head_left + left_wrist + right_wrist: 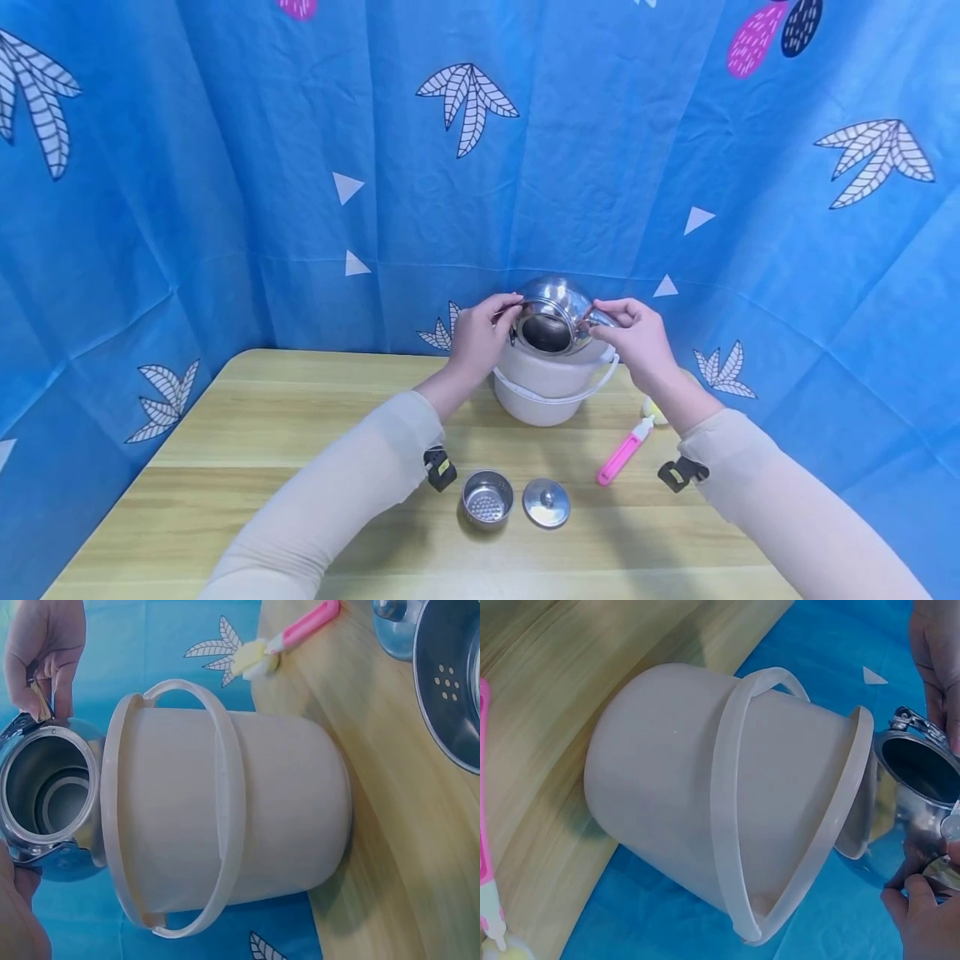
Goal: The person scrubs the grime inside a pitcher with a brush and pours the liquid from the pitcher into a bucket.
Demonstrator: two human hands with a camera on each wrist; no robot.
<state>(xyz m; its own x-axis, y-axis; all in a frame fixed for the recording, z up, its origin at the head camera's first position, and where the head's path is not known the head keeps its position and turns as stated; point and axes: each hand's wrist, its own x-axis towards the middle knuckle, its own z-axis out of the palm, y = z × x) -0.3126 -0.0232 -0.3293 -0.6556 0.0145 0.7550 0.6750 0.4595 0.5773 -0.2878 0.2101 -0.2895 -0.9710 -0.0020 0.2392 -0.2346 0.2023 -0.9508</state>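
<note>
A shiny stainless steel teapot (558,292) without its lid is tilted over a white bucket (540,387), its round mouth facing the head camera. My left hand (476,337) grips it at the left, by the metal handle bracket. On the opposite side my right hand (637,337) pinches the spout between thumb and fingers. In the left wrist view the teapot's body (71,862) lies right at the bucket's rim, and its inside shows bare metal. The right wrist view shows the body (896,825) overlapping the rim, with the bracket near my left fingers.
On the wooden table (337,400) nearer me stand a perforated metal strainer cup (487,500) and a round metal lid (546,503) with a knob. A pink-handled sponge brush (622,454) lies right of the bucket. Behind everything hangs a blue patterned curtain (450,208).
</note>
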